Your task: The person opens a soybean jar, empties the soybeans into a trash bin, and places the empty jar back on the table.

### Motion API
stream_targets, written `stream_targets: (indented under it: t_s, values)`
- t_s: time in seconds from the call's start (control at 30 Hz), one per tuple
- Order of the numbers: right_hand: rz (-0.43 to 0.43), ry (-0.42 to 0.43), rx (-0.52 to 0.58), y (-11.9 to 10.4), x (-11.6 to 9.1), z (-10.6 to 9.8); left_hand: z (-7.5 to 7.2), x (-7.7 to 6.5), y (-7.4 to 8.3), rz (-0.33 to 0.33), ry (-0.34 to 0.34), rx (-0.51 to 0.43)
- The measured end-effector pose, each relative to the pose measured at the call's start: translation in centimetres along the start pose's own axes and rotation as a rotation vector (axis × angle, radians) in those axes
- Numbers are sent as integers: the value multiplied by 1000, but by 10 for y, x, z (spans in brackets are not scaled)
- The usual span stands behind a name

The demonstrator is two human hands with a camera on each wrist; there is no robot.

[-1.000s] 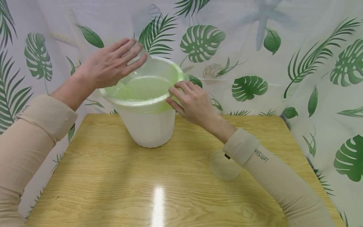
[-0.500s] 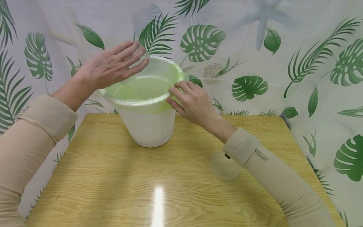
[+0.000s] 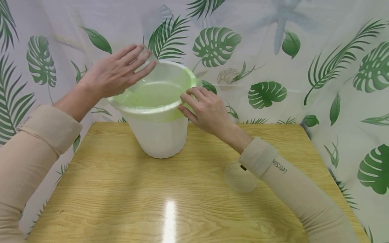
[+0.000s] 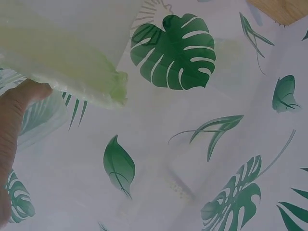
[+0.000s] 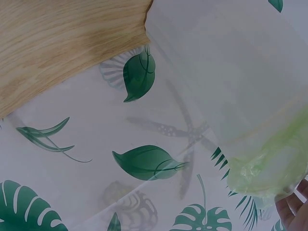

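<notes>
A white bin [image 3: 162, 136] with a pale green plastic bag [image 3: 158, 92] folded over its rim stands on the wooden table. Above the bin's left side, my left hand [image 3: 113, 72] holds a clear plastic container [image 3: 149, 55], mostly hidden behind the fingers. The left wrist view shows the thumb against that see-through container [image 4: 43, 120], just beyond the bag's edge. My right hand [image 3: 206, 108] grips the bag-covered rim on the right. Its fingertips [image 5: 288, 207] appear at the bag's edge in the right wrist view.
A round translucent lid [image 3: 240, 178] lies on the table [image 3: 127, 195], partly behind the right sleeve. A leaf-patterned sheet [image 3: 273, 67] hangs behind and to the sides of the table. A bright reflection shows on the tabletop near the front.
My left hand and the clear container have shifted slightly over the bin, down and right, then back left. The right hand, the bin and the lid stay in place.
</notes>
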State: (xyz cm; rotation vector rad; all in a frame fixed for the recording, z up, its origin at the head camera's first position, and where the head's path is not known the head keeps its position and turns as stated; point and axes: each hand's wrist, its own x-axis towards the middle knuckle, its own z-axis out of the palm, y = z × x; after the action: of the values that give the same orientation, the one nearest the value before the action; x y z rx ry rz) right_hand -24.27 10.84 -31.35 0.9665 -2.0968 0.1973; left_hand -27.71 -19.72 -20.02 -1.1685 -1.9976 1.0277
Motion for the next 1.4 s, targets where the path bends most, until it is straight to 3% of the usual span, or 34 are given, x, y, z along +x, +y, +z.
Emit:
stream_targets:
  t_s: [0.37,0.47,0.73,1.0,1.17,1.4]
  values:
    - [2,-3,16,0,-1,-1,2,-16,4,-243,2,-294]
    - [2,-3,20,0,0,-1,4,-20,6,-321,41,-362]
    - [8,-13,40,2,0,-1,10,-32,11,-516,176,-432]
    - [12,-40,93,5,1,-3,-1,-49,21,-747,221,-687]
    - [2,-38,114,8,2,-3,-13,-57,31,-852,309,-781]
    - [-12,-23,146,12,3,-2,-28,-63,48,-899,443,-854]
